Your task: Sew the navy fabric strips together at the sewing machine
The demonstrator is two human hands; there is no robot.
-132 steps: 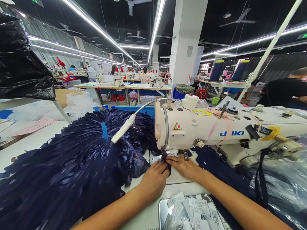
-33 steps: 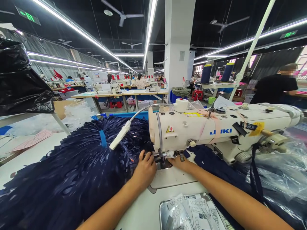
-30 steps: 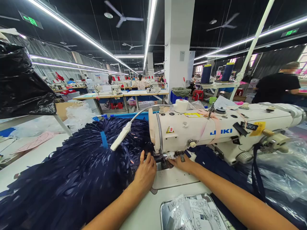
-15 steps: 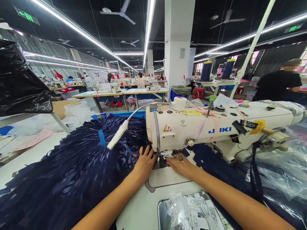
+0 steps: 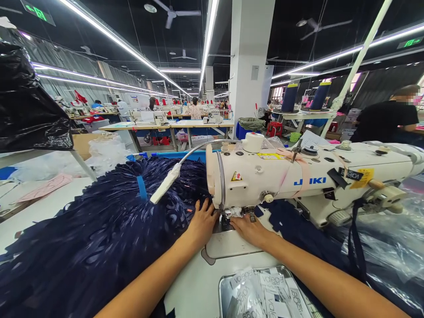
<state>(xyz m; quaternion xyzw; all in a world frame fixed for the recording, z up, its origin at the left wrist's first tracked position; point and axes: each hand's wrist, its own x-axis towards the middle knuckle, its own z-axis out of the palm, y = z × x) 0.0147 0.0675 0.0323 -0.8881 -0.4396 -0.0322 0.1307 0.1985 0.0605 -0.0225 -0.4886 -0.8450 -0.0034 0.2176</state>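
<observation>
left hand (image 5: 201, 224): fingers spread apart, by the dark blue cloth (image 5: 115, 225) | right hand (image 5: 251, 230): under the sewing machine (image 5: 261, 174), cannot tell if fingers pinch

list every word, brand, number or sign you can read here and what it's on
"J_KI", second letter partly covered: sewing machine
"valege": white labels in metal tray
Green arrow and running figure, no words: hanging sign
Too small or blurred to read surely: yellow sticker, triangle sticker, black tag

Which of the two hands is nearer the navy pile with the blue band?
The left hand, spread beside the navy pile; the right hand is farther off, under the sewing machine's arm.
</observation>
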